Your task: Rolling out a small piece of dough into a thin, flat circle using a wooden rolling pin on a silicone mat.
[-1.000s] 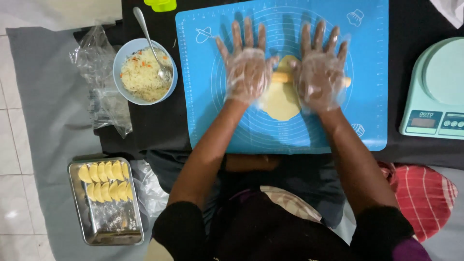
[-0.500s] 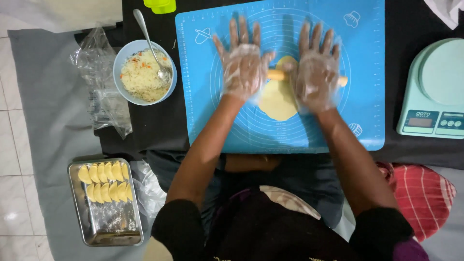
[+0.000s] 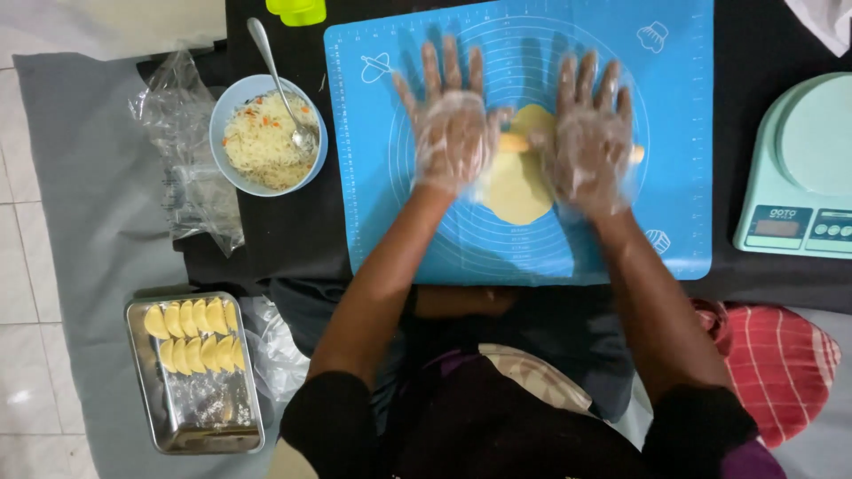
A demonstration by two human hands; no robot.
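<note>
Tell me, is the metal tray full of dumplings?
No, partly filled. The metal tray holds two rows of folded dumplings at its far end; the near half shows bare metal.

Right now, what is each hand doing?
Left hand: open, flat on the thin orange wooden rolling pin.
Right hand: open, flat on the same pin over pale yellow dough.

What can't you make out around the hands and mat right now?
- Rolling pin, head view: mostly hidden under the left hand and right hand.
- Dough: its side edges are covered by the palms.
- Scale: cut by the right frame edge.
- Green object: cropped by the top edge.
</note>
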